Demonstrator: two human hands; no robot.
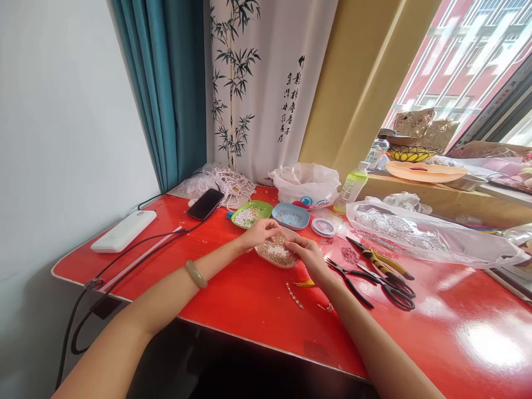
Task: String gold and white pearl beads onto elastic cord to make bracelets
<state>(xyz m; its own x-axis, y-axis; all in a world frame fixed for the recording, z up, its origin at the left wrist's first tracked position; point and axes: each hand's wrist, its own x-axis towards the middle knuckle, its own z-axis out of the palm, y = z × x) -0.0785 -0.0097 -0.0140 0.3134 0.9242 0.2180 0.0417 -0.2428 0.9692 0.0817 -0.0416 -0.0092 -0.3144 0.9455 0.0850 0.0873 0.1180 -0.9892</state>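
Observation:
My left hand [261, 233] is over the near dish, its fingers pinched together. Opposite it, my right hand [305, 252] has thumb and finger closed at the dish's right rim. What either pinch holds is too small to make out. Below them a pale dish [286, 266] bears many small gold beads [270, 252]. Behind it stand a green dish [265, 206] with whitish beads and a blue dish [305, 215] with small pieces. A short beaded strand [294, 296] lies in front, and a second small piece [325, 307] lies near my right forearm.
Right of my hands lie black-handled pliers [353, 284], scissors [397, 291] and yellow-handled pliers [384, 262]. A phone [205, 204] and a white power bank [123, 231] with cables are at left. Plastic bags [305, 185] and a bottle [351, 188] stand behind on the red table [233, 293].

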